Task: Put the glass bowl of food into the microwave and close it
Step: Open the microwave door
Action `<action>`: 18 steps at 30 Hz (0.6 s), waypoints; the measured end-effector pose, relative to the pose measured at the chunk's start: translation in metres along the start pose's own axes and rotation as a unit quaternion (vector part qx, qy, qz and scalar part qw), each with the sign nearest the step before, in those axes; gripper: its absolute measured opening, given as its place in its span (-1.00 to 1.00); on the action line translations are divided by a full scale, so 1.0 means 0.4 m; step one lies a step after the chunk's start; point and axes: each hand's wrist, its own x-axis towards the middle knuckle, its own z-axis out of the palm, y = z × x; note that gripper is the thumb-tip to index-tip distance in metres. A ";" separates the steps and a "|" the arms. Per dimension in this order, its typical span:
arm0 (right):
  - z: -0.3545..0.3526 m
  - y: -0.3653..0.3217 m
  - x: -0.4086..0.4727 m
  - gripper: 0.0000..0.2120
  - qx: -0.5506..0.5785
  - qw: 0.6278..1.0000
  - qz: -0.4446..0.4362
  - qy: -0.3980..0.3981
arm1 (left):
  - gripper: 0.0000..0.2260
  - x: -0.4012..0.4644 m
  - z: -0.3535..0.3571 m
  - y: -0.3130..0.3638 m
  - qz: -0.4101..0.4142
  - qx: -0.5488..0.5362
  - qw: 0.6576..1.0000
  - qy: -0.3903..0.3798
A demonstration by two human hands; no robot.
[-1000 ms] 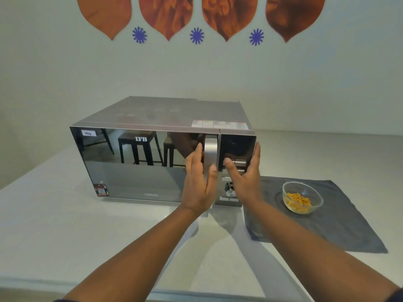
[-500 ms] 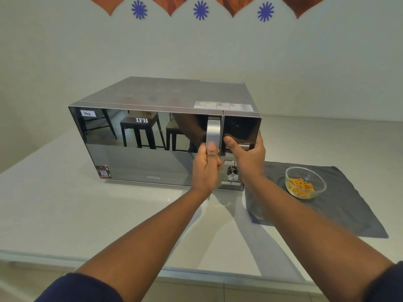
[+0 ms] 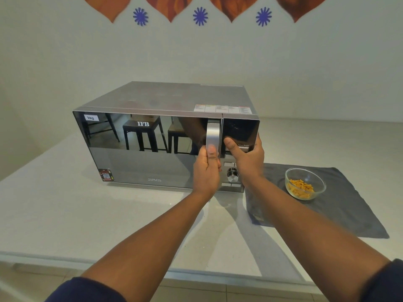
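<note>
A silver microwave (image 3: pixel 152 101) with a mirrored door (image 3: pixel 141 153) stands on the counter, door closed. My left hand (image 3: pixel 207 171) is wrapped around the lower part of the vertical silver door handle (image 3: pixel 212 134). My right hand (image 3: pixel 247 159) presses against the control panel (image 3: pixel 239 129), thumb on the front and fingers around the right side. A clear glass bowl (image 3: pixel 305 184) with orange-yellow food in it sits to the right of the microwave, apart from both hands.
The bowl rests on a dark grey cloth (image 3: pixel 340 210) spread on the pale counter (image 3: pixel 65 214). A dial (image 3: pixel 232 172) sits low on the panel. The counter's front edge (image 3: pixel 130 265) runs below my forearms; a white wall stands behind.
My left hand went from open beside the handle to gripping it. My right hand stayed on the control panel. The view shifted slightly.
</note>
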 end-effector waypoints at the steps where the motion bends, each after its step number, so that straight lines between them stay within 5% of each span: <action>1: 0.000 0.000 0.000 -0.24 0.000 1.000 0.000 0.001 | -0.53 -0.001 0.000 0.003 0.000 -0.002 1.000 0.000; 18: -0.003 0.010 0.009 -0.16 -0.007 1.000 -0.005 -0.004 | -0.68 -0.033 -0.003 0.001 0.007 -0.023 1.000 0.017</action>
